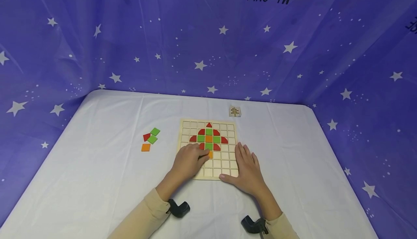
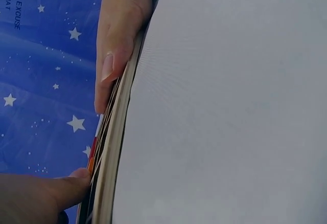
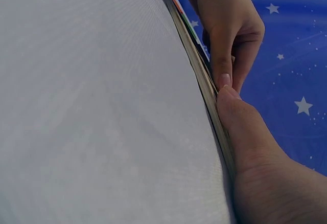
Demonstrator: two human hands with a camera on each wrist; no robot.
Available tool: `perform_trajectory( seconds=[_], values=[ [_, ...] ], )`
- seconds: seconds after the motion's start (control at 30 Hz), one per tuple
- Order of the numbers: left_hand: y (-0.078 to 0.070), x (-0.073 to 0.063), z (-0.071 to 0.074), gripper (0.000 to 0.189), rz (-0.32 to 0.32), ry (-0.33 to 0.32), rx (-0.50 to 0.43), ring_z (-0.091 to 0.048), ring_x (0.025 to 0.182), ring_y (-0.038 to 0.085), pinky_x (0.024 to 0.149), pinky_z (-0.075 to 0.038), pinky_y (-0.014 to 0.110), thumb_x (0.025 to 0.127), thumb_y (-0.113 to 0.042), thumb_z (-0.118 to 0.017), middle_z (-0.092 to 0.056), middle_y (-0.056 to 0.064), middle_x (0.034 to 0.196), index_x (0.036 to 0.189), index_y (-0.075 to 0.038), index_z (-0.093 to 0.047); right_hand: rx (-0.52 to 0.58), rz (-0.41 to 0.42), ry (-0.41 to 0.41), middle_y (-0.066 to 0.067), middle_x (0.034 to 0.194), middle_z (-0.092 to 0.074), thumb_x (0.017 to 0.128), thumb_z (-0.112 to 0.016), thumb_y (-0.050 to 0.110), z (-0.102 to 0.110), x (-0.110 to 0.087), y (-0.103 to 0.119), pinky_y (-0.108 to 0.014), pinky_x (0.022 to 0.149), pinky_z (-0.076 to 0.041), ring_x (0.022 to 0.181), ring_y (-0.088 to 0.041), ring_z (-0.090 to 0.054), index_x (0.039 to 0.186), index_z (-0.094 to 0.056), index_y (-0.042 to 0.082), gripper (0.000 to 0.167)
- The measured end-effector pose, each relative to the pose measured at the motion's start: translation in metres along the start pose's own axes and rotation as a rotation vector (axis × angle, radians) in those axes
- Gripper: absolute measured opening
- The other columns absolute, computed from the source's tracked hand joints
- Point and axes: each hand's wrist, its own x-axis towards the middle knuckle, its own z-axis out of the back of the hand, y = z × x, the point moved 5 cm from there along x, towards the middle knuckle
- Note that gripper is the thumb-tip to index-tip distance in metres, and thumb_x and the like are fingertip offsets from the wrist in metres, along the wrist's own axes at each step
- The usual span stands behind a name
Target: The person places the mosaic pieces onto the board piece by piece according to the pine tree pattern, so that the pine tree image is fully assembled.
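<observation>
A wooden grid board (image 1: 224, 164) lies on the table with red, green and orange tiles set in a stepped pattern. My left hand (image 1: 188, 161) reaches over its left side, thumb and index finger pinching an orange square tile (image 1: 211, 154) at a cell below the green one. The fingertips hide part of that tile. Along the board's right edge rests my right hand (image 1: 248, 170), fingers straight and thumb stretched along the near edge. From the left wrist, the left thumb (image 2: 71, 189) shows low at the board's side; the right thumb (image 3: 245, 124) presses the edge in the right wrist view.
Left of the board lie loose tiles: two green squares (image 1: 152, 139), a red piece (image 1: 146, 137) and an orange square (image 1: 146, 147). A small card with a tree-like pattern (image 1: 235, 111) sits beyond the board. A blue star-print curtain (image 1: 182, 47) borders the white table (image 1: 97, 166).
</observation>
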Motion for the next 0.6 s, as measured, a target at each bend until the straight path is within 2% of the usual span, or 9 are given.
perform_trajectory(
  seconds=[0.1,0.17,0.27,0.37,0.53,0.6],
  values=[
    [0.004,-0.003,0.003,0.028,-0.005,-0.006,-0.023,-0.057,0.071,0.017,0.066,-0.046,0.035,0.09,-0.033,-0.072,-0.066,0.001,0.08,0.115,-0.019,-0.076,-0.001,0.003,0.002,-0.006,0.169,-0.006,0.07,-0.057,0.088,0.0,0.0,0.0,-0.056,0.121,-0.006,0.156,-0.028,-0.004,0.16,-0.008,0.01,0.128],
    [0.01,-0.006,0.006,0.031,0.001,-0.024,-0.022,-0.053,0.069,0.016,0.064,-0.043,0.033,0.091,-0.035,-0.071,-0.061,-0.002,0.077,0.118,-0.02,-0.075,0.001,0.003,0.0,-0.006,0.169,-0.006,0.07,-0.057,0.087,0.0,0.0,0.0,-0.056,0.121,-0.006,0.156,-0.028,-0.004,0.16,-0.008,0.01,0.128],
    [0.025,-0.009,0.016,0.032,0.041,-0.089,-0.029,-0.041,0.063,0.014,0.058,-0.034,0.03,0.09,-0.031,-0.072,-0.05,-0.005,0.07,0.119,-0.018,-0.074,0.003,0.003,-0.004,-0.007,0.169,-0.007,0.07,-0.058,0.087,0.0,0.0,0.0,-0.056,0.121,-0.006,0.156,-0.028,-0.004,0.16,-0.009,0.011,0.128],
    [0.047,-0.014,0.031,0.034,0.137,-0.172,-0.025,-0.045,0.068,0.016,0.063,-0.036,0.031,0.087,-0.027,-0.073,-0.053,-0.002,0.074,0.119,-0.016,-0.073,0.007,0.001,-0.006,-0.007,0.169,-0.007,0.069,-0.059,0.087,0.0,0.0,0.0,-0.056,0.121,-0.006,0.156,-0.028,-0.004,0.16,-0.009,0.011,0.129],
    [0.091,-0.03,0.054,0.04,0.335,-0.282,-0.009,-0.059,0.091,0.032,0.079,-0.045,0.047,0.086,-0.027,-0.072,-0.066,0.012,0.098,0.121,-0.009,-0.069,-0.001,-0.001,-0.007,-0.006,0.169,-0.007,0.069,-0.059,0.087,-0.002,0.0,-0.001,-0.055,0.121,-0.006,0.156,-0.028,-0.004,0.161,-0.008,0.012,0.129],
    [0.106,-0.036,0.06,0.041,0.39,-0.318,0.014,-0.06,0.09,0.035,0.079,-0.044,0.049,0.086,-0.027,-0.073,-0.066,0.015,0.098,0.12,-0.005,-0.067,-0.006,-0.003,-0.007,-0.006,0.169,-0.007,0.069,-0.059,0.088,-0.002,0.001,-0.001,-0.055,0.121,-0.006,0.156,-0.027,-0.004,0.161,-0.008,0.012,0.13]
  ],
)
